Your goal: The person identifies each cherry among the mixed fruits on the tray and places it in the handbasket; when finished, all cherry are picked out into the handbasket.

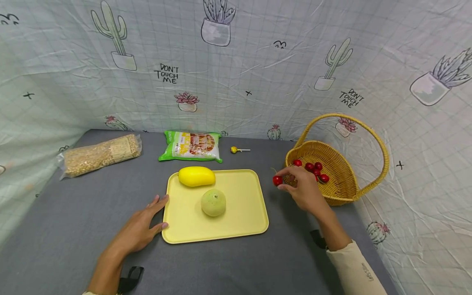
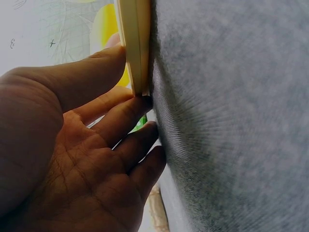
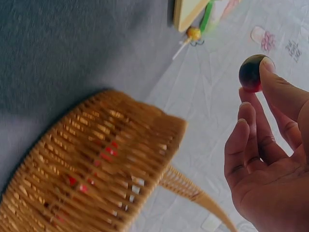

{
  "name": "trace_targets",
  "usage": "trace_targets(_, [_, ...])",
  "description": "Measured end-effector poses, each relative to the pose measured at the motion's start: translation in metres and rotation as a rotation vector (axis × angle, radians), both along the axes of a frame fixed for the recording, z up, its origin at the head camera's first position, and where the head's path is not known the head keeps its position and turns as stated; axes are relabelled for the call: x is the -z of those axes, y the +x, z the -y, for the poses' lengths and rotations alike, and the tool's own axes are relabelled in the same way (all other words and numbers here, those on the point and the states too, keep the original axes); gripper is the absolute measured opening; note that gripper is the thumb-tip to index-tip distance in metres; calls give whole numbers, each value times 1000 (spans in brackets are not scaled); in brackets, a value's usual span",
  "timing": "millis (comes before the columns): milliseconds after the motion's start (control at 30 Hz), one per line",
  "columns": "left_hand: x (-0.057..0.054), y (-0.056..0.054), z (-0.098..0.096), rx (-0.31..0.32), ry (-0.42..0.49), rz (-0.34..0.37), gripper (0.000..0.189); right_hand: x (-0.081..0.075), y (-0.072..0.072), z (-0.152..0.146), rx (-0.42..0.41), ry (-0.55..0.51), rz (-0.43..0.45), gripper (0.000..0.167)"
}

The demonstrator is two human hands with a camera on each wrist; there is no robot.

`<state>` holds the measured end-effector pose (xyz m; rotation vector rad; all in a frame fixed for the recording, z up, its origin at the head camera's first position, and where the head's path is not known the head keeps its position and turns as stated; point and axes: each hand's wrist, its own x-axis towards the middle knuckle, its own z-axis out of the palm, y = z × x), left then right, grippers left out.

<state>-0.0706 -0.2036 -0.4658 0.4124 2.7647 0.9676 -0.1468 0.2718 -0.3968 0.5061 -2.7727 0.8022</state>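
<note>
My right hand (image 1: 306,190) pinches a red cherry (image 1: 277,180) between thumb and fingertips, just left of the wicker basket (image 1: 341,180). The cherry's thin stem points upward. Inside the basket lie several more red cherries (image 1: 309,166), partly hidden behind my hand. My left hand (image 1: 134,231) touches the left edge of a pale yellow tray (image 1: 243,205), thumb and fingers spread. In the left wrist view, the thumb (image 2: 91,75) lies against the tray's rim (image 2: 133,48). On the tray are a yellow mango (image 1: 197,176) and a round pale green fruit (image 1: 214,203).
Behind the tray lie a green-and-white food packet (image 1: 193,146) and a yellow lollipop (image 1: 236,150). A clear bag of tan beans or grains (image 1: 103,155) is at the back left. The basket's tall handle (image 1: 385,153) arches up on the right. A patterned cloth (image 1: 236,82) hangs behind the grey table.
</note>
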Motion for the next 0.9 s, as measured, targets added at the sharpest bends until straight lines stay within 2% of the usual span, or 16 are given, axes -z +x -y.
trace_targets(400, [-1, 0, 0, -4, 1, 18, 81, -8, -8, -26, 60, -22, -68, 35])
trace_targets(900, [0, -1, 1, 4, -5, 26, 82, -5, -22, -55, 116, -36, -55, 32])
